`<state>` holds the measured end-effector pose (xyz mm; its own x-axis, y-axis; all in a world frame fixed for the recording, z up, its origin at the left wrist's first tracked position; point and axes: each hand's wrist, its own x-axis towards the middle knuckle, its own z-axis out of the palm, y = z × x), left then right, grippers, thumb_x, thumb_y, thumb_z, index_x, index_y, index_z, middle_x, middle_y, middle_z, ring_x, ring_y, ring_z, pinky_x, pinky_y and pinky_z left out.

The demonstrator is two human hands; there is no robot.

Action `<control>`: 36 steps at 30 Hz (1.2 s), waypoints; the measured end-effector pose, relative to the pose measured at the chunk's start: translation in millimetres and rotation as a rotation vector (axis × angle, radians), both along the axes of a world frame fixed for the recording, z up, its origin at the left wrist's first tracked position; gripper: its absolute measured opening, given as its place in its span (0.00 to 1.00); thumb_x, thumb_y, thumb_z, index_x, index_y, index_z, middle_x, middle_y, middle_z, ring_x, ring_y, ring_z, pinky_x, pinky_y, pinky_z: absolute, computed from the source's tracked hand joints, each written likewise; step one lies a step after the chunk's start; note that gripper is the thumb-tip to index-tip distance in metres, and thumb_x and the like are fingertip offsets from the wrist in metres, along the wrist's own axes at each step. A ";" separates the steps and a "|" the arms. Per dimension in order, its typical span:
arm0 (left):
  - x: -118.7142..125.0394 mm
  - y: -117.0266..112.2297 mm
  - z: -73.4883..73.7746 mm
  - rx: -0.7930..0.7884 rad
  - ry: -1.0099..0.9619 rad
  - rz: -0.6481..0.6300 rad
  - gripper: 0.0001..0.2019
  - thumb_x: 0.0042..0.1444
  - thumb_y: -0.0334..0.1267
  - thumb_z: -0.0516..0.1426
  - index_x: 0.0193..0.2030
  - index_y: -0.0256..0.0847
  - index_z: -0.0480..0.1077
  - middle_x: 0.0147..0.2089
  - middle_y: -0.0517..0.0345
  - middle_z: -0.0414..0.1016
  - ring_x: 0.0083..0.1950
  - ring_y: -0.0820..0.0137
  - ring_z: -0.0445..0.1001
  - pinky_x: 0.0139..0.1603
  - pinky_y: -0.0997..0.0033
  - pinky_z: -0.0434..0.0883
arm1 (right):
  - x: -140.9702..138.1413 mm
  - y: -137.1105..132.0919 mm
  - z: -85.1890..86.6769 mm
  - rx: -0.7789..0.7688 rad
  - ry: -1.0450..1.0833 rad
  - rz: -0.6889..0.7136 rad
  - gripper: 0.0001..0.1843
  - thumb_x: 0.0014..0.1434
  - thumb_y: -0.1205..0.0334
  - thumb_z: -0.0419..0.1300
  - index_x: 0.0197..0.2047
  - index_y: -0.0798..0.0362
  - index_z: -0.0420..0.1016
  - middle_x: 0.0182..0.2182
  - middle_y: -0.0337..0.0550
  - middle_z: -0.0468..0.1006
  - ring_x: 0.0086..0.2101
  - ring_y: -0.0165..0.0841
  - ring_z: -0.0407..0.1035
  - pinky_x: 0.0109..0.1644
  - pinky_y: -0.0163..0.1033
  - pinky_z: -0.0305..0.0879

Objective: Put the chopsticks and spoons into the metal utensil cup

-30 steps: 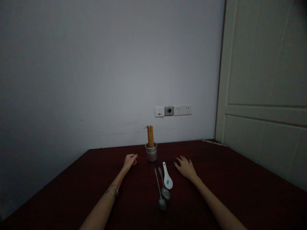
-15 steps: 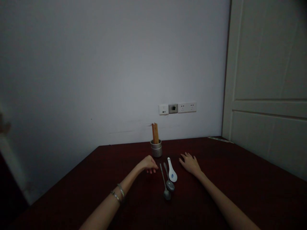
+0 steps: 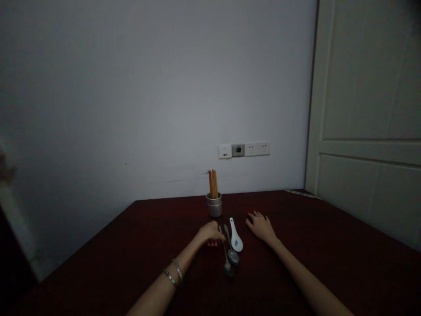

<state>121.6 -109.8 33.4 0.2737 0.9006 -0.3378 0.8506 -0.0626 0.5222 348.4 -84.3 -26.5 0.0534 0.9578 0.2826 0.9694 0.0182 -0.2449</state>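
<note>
My left hand point(image 3: 211, 232) rests on the dark red table point(image 3: 131, 263) with its fingers curled down onto the handle tip of a long metal spoon point(image 3: 226, 259). That spoon lies flat. A second metal spoon point(image 3: 233, 254) and a white ceramic spoon point(image 3: 236, 240) with a blue mark lie just to its right. My right hand point(image 3: 259, 224) lies flat and open on the table, right of the white spoon and holding nothing. A metal cup point(image 3: 214, 206) with orange chopsticks point(image 3: 213, 184) stands behind the spoons.
A pale wall with a row of sockets point(image 3: 244, 149) closes the table's far edge. A white door point(image 3: 368, 123) stands along the right side. A thin strip point(image 3: 302, 192) lies at the far right corner of the table.
My left hand has moved right and nearer, from beside the cup to the metal spoon's handle tip. The right hand has stayed flat. The view has shifted slightly.
</note>
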 end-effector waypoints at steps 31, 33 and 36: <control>10.0 -3.3 -10.5 0.103 -0.018 0.082 0.03 0.36 0.31 0.55 0.17 0.36 0.64 0.20 0.57 0.70 0.18 0.72 0.68 0.19 0.72 0.70 | 1.0 2.1 -2.2 -0.014 -0.035 -0.014 0.27 0.58 0.52 0.43 0.56 0.56 0.63 0.57 0.56 0.59 0.58 0.44 0.50 0.58 0.54 0.42; 10.5 -5.4 -8.7 0.090 -0.030 0.087 0.04 0.35 0.31 0.55 0.16 0.35 0.63 0.19 0.57 0.69 0.17 0.73 0.67 0.19 0.71 0.70 | 1.0 1.5 -1.5 -0.014 -0.034 -0.013 0.27 0.58 0.51 0.43 0.56 0.56 0.63 0.57 0.56 0.59 0.58 0.44 0.50 0.57 0.54 0.43; 12.0 -8.1 -7.4 0.105 -0.054 0.096 0.04 0.35 0.30 0.55 0.17 0.35 0.62 0.19 0.58 0.68 0.16 0.73 0.66 0.18 0.70 0.70 | 0.8 0.5 -0.4 -0.011 -0.033 -0.010 0.28 0.58 0.51 0.43 0.56 0.56 0.63 0.57 0.56 0.60 0.58 0.44 0.50 0.58 0.53 0.43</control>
